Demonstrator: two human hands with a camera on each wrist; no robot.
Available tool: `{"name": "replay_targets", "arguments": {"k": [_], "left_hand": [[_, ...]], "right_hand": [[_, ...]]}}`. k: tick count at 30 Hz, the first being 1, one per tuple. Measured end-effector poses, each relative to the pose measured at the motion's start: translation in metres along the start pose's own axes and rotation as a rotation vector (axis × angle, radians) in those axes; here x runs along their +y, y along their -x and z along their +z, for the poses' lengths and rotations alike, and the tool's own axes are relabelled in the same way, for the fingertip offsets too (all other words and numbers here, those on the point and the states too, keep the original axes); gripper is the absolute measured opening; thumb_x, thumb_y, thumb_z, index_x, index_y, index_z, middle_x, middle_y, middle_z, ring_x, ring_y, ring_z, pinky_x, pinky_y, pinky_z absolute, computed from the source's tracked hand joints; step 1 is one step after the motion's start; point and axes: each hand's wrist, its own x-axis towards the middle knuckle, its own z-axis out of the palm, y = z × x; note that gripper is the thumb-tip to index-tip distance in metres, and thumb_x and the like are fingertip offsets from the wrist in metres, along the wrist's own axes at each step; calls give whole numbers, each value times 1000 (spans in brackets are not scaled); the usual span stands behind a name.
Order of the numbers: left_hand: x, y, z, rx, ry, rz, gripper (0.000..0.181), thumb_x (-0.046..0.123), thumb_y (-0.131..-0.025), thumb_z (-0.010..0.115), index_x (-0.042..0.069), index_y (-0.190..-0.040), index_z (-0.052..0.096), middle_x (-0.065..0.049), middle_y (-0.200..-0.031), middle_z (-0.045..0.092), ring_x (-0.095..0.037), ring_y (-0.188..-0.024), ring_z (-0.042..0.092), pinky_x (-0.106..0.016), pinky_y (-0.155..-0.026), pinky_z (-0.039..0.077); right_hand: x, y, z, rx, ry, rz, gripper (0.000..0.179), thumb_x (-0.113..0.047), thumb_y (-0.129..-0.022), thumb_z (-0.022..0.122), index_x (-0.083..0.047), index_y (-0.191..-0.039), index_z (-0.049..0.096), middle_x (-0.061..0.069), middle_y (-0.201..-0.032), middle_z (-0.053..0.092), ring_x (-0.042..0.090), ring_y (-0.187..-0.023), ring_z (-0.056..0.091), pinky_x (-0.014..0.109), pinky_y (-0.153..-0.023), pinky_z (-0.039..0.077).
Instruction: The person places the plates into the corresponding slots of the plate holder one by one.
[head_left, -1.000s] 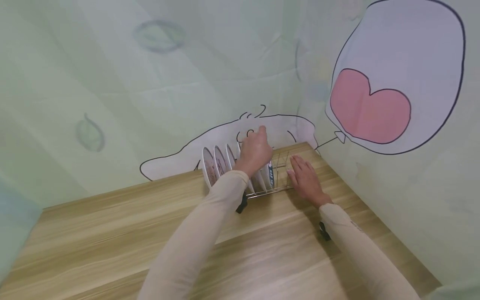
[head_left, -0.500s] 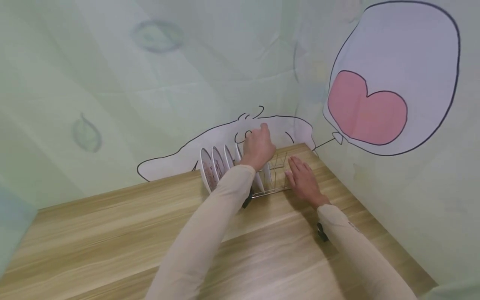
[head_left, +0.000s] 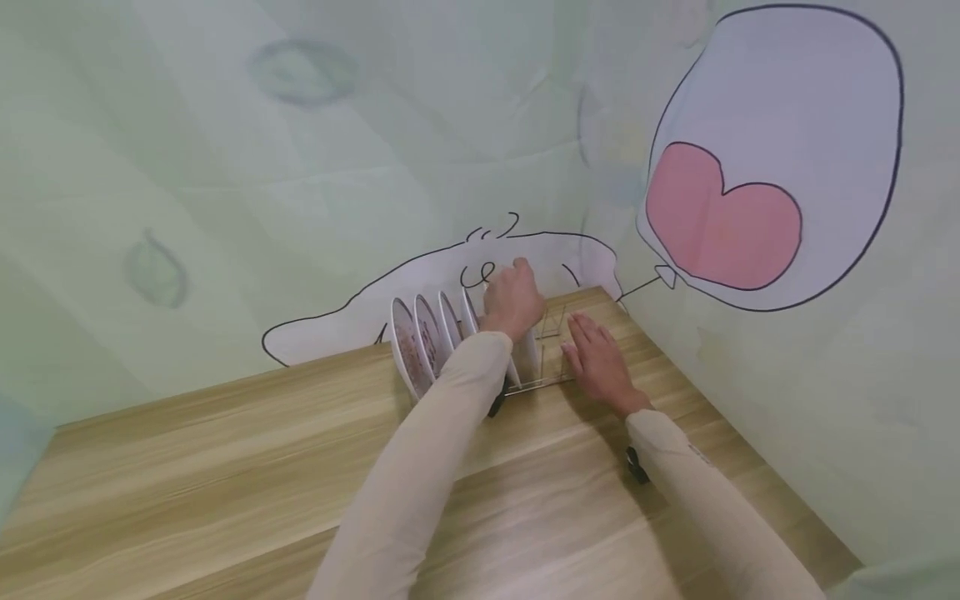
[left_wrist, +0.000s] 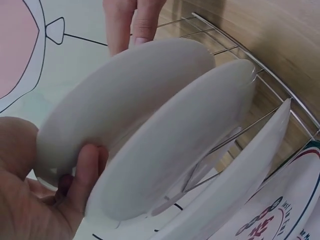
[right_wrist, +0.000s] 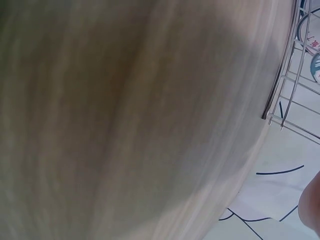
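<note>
In the head view my left hand (head_left: 513,300) is over the right end of a row of upright plates (head_left: 408,350). The left wrist view shows this hand (left_wrist: 42,200) pinching the rim of the end white plate (left_wrist: 125,85), thumb on the side facing a neighbouring plate (left_wrist: 175,145). The plates stand on edge in a wire rack (head_left: 547,383). My right hand (head_left: 600,367) lies against the rack's right end, fingers extended. Its fingertips (left_wrist: 142,32) are beside the held plate's edge in the left wrist view. My left hand and sleeve cover the row's middle.
The rack stands on a wood-grain table (head_left: 247,450), close to the back wall covering (head_left: 337,325). Another covering with a printed balloon (head_left: 780,108) rises along the right edge. A printed plate (left_wrist: 275,215) stands further along the row.
My left hand has shifted slightly right relative to the rack, and the lettering on the end plate no longer shows. My right hand stays by the rack. The head view has turned a little.
</note>
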Motion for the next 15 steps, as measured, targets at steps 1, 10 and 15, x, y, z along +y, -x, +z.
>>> {"name": "replay_targets", "arguments": {"k": [1, 10, 15], "left_hand": [[-1, 0, 2, -3, -1, -3, 49, 17, -91, 64, -1, -135, 49, -11, -87, 64, -19, -64, 60, -23, -49, 49], [1, -3, 14, 2, -80, 16, 24, 17, -95, 59, 0, -113, 60, -10, -86, 67, -19, -65, 64, -24, -51, 52], [3, -5, 18, -12, -133, 13, 20, 15, -98, 54, 1, -109, 63, -9, -89, 69, -17, -66, 66, -22, -49, 52]], "right_hand": [[0, 0, 0, -3, 0, 0, 52, -25, -105, 44, 7, -147, 41, 25, -153, 42, 40, -145, 37, 55, -122, 23], [1, 0, 0, -16, 16, 10, 53, -24, -105, 44, 6, -148, 40, 25, -154, 41, 40, -145, 36, 55, -122, 22], [1, 0, 0, -17, -2, 11, 53, -24, -105, 44, 7, -148, 40, 24, -155, 39, 39, -146, 35, 54, -123, 22]]}}
